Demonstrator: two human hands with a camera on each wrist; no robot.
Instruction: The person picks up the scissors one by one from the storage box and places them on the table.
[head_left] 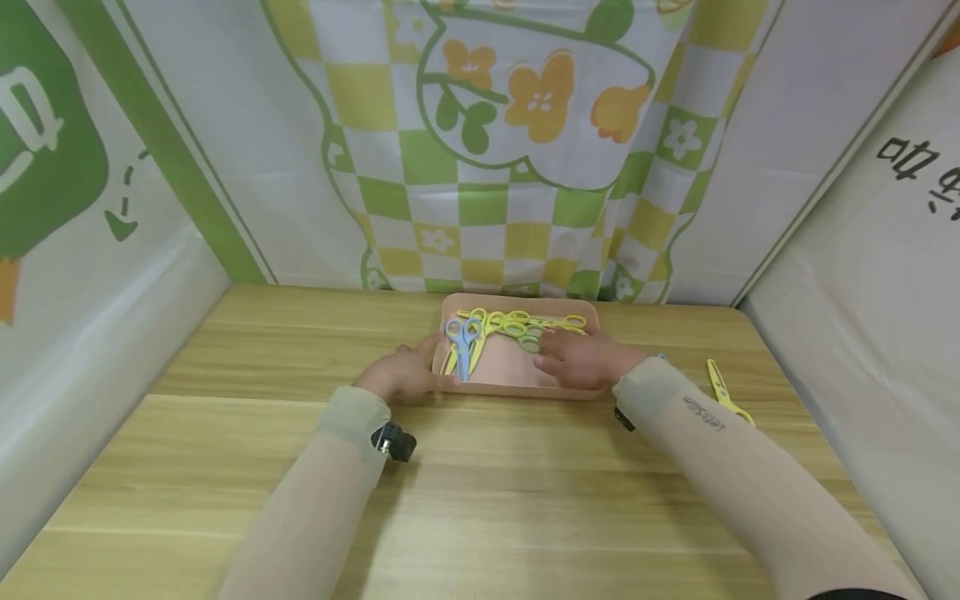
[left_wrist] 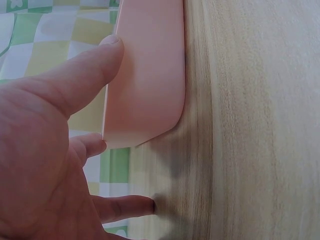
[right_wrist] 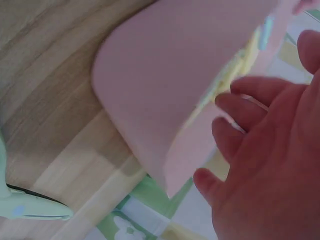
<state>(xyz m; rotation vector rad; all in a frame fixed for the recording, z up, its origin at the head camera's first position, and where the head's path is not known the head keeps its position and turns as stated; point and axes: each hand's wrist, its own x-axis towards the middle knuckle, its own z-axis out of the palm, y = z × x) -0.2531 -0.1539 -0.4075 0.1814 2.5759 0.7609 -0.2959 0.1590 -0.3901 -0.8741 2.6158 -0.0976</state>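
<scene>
A shallow pink tray (head_left: 517,389) on the table holds several scissors. Among them are a blue pair (head_left: 463,346) at the left, yellow scissors (head_left: 483,342) and a green pair (head_left: 529,340) towards the back. At the tray's front left corner is my left hand (head_left: 405,372); its thumb (left_wrist: 107,55) touches the outer wall near the rim, and the other fingers spread out past the corner. My right hand (head_left: 577,360) reaches over the tray's right side, fingers extended and loosely bent. In the right wrist view its fingertips (right_wrist: 225,102) appear near the rim, gripping nothing.
Yellow scissors (head_left: 722,390) lie on the wooden table (head_left: 510,500) to the right, beyond my right forearm. Part of a pale green object (right_wrist: 35,205) shows on the table in the right wrist view. A checked curtain (head_left: 480,208) hangs behind the tray.
</scene>
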